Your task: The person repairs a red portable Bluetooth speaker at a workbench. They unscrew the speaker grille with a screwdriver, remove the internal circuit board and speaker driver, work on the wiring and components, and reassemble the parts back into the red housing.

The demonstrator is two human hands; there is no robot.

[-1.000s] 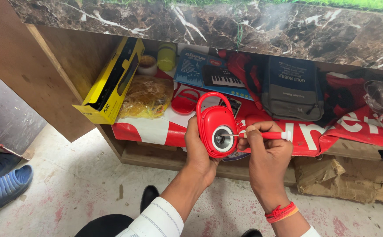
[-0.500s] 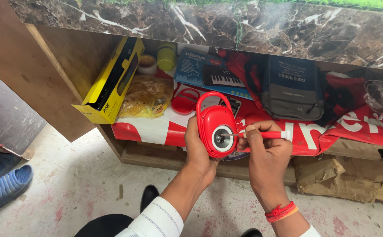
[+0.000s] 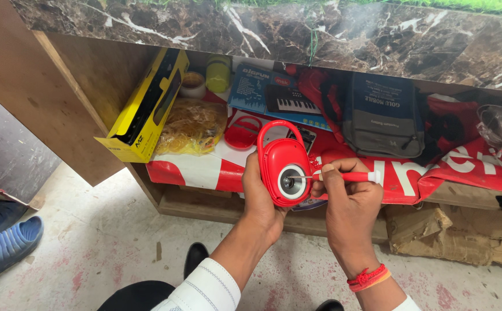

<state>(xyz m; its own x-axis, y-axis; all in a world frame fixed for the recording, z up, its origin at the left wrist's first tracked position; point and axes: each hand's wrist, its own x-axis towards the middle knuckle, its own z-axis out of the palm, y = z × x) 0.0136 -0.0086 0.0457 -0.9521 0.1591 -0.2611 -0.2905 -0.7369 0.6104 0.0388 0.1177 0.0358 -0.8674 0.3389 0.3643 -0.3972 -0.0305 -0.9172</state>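
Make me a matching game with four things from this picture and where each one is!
Things:
1. red gadget
2. screwdriver
3. yellow box
4. blue sandal

Places:
A. on the floor at the far left
B. leaning at the left end of the shelf
C. held upright in the left hand
D. pinched in the right hand, tip at the gadget's round middle

Pairs: 1-C, 2-D, 3-B, 4-A
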